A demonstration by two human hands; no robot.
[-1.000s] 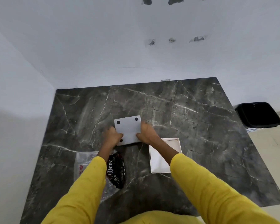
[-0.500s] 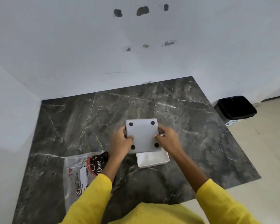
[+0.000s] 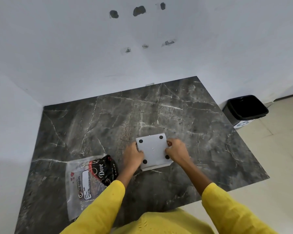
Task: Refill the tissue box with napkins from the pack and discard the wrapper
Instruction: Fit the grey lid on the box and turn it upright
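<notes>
Dark marble counter [image 3: 184,115] fills the view, black bin [image 3: 245,108] waiting on the floor off its right edge. At the left — the flattened clear wrapper [image 3: 85,181], reading "Dove" and "BIG TISSUES". Centre stage, the white tissue box [image 3: 153,152], base with four black feet facing up, gripped at both sides: left hand [image 3: 133,157] and right hand [image 3: 177,153] curled tight on it. Looks like the base is being pressed shut; next, likely, flip it upright — then bin that wrapper.
</notes>
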